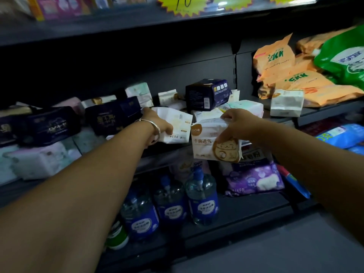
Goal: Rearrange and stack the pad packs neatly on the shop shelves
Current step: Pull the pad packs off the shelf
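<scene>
dark metal shop shelves [197, 62] fill the view, with a jumble of pad packs lying on the middle shelf. the left hand [157, 123], a silver bangle [153, 125] on its wrist, reaches onto that shelf and grips a white pad pack [177, 123] by its near end, the pack lying tilted on the shelf. the right hand [238, 125] holds a second white pad pack with a cat drawing [210, 142] by its top edge, fingers pinched over the upper fold and thumb on the front; this pack hangs upright at the front edge of the middle shelf, just right of the other pack. behind the hands a dark navy pad pack [208, 94] sits on top of pale packs, and more navy packs [47, 125] lie to the left above pinkish-white packs [39, 160]. orange bags [285, 71] and a green bag [342, 60] are piled at the right, with a small white pack [285, 102] in front of them. on the lower shelf stand blue-labelled bottles [202, 200] beside a purple pack [254, 178]. yellow starburst price tags [197, 4] hang on the top shelf.
</scene>
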A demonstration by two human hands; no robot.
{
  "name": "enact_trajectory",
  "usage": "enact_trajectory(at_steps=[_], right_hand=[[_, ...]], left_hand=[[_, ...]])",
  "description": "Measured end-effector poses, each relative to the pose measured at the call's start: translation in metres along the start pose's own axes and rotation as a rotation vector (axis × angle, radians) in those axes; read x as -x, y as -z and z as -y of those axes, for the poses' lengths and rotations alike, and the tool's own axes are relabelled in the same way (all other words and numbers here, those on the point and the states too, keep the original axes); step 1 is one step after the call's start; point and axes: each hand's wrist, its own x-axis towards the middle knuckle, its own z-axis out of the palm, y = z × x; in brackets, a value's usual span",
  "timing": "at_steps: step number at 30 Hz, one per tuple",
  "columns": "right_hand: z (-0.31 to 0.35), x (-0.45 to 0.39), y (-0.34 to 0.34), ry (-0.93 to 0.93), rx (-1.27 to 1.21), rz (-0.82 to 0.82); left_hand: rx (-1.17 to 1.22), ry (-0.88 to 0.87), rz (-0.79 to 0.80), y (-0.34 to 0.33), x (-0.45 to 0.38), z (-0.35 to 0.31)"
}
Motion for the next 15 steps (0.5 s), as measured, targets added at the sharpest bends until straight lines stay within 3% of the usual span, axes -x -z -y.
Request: enact_trajectory(at_steps=[9, 15], right_hand=[[0.012, 0.054, -0.023, -0.045, 0.076, 0.104], [-0.018, 0.074, -0.058, -0.085, 0.190, 0.168]], left_hand=[[0.365, -0.108, 0.108, 0.040, 0.059, 0.057], [0.256, -0.010, 0.353, 0.026, 0.089, 0.133]])
